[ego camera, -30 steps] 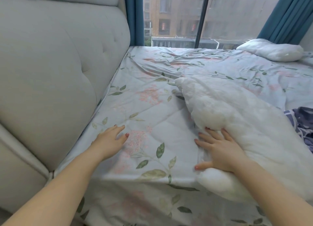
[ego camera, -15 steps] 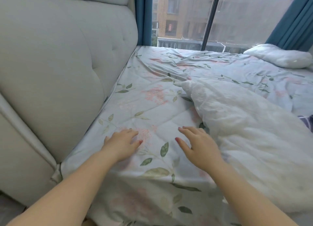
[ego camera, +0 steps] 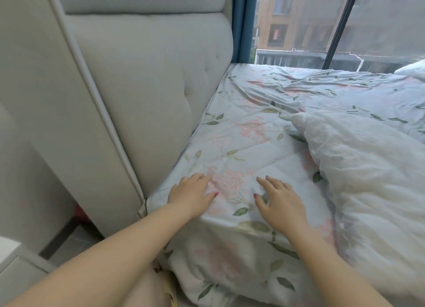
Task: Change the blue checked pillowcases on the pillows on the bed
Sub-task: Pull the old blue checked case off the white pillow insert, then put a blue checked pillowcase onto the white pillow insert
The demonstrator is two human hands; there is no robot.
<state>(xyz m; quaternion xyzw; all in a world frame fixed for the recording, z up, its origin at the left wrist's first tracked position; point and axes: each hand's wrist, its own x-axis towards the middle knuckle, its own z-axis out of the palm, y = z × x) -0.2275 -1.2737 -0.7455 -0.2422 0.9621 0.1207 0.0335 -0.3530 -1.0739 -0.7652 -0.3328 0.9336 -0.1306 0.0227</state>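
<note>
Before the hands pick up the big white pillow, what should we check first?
1. Left hand empty, flat on the flowery bedsheet: ok.
2. Right hand empty, flat on that sheet: ok.
3. Big bare white pillow close beside the right hand, likely reachable: ok.
4. Blue checked pillowcase off this pillow: ok.
5. Fresh pillowcase ready: cannot tell, none in view.
6. Far white pillow by the window bare: cannot tell, only its edge shows.

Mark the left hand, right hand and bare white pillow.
left hand point(ego camera: 190, 195): head view, back of the hand.
right hand point(ego camera: 281, 204): head view, back of the hand.
bare white pillow point(ego camera: 372, 182): head view, middle of its crumpled top face.
</note>
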